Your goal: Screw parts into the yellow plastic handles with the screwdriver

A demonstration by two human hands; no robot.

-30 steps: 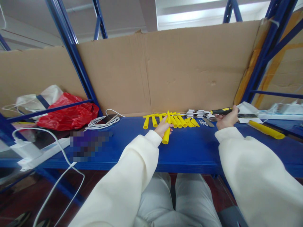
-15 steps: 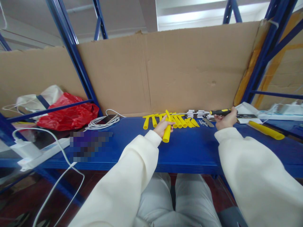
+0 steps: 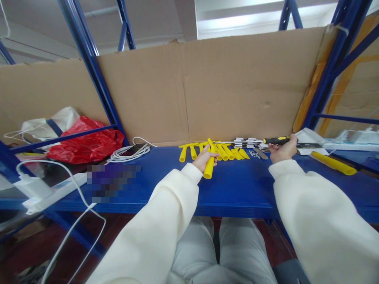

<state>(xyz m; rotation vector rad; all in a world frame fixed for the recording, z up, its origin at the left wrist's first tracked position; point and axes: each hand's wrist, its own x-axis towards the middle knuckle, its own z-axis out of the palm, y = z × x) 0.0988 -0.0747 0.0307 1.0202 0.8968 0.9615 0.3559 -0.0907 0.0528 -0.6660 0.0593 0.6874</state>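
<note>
My left hand (image 3: 204, 157) is closed around a yellow T-shaped scraper handle (image 3: 209, 170), its round open end facing me. In my right hand (image 3: 283, 151) is a screwdriver (image 3: 276, 140) with a black and yellow grip. Its long thin shaft points left, and the tip reaches the head of the yellow handle; whether it sits in a screw cannot be made out. Behind my left hand lies a row of similar yellow handles (image 3: 182, 154). Small flat yellow pieces (image 3: 243, 154), a scatter of tiny screws (image 3: 254, 154) and a flat metal blade (image 3: 261, 153) lie between my hands.
Everything rests on a blue shelf (image 3: 237, 189) backed by cardboard (image 3: 237, 86). Small white boxes (image 3: 247, 142) stand at the back. A yellow tube (image 3: 334, 163) lies far right. To the left are a coiled white cable (image 3: 128, 154), a red bag (image 3: 85, 140) and a power strip (image 3: 68, 187).
Almost nothing differs. Both hands keep their places and their hold on the yellow handle and the screwdriver.
</note>
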